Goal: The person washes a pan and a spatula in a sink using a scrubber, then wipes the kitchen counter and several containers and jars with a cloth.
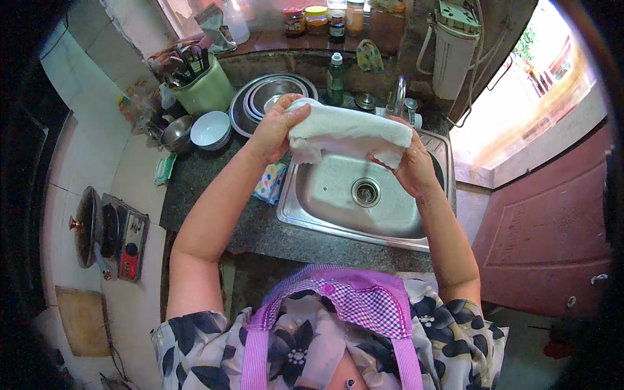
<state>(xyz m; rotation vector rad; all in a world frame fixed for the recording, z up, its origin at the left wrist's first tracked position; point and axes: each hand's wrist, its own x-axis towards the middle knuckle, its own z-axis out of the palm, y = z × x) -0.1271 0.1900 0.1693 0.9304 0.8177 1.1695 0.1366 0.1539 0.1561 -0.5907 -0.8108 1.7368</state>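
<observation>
A white cloth [351, 122], folded over lengthwise, is stretched between my two hands above the steel sink [336, 214]. My left hand [278, 126] grips its left end, thumb on top. At the right end my right hand [414, 161] holds the other edge, and some of its fingers are hidden by the cloth. Below the cloth the sink basin shows its round drain [366, 192]. The cloth hides the back of the basin. Behind it stands a chrome faucet [400, 92], its lower part partly covered.
Left of the sink are a dotted cloth [271, 183], a white bowl [210, 129], nested steel bowls [239, 109] and a green utensil holder [207, 87]. A green bottle [335, 80] stands behind. Several jars [317, 22] line the ledge. A water filter [453, 58] hangs at right.
</observation>
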